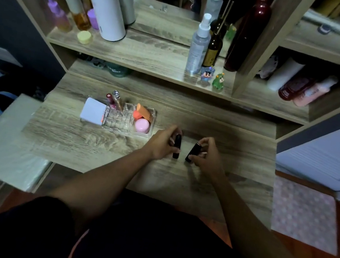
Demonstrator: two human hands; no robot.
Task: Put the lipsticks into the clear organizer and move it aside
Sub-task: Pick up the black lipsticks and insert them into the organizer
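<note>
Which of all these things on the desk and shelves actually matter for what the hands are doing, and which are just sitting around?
Part of the job:
left hand holding a black lipstick
right hand holding another black lipstick
clear organizer

Just lying about:
white cylinder
spray bottle
two small figurines
dark red bottle

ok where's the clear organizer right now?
Head view: the clear organizer sits on the wooden desk, left of centre, just left of the left hand and its black lipstick, with a white box against its left side.
</note>
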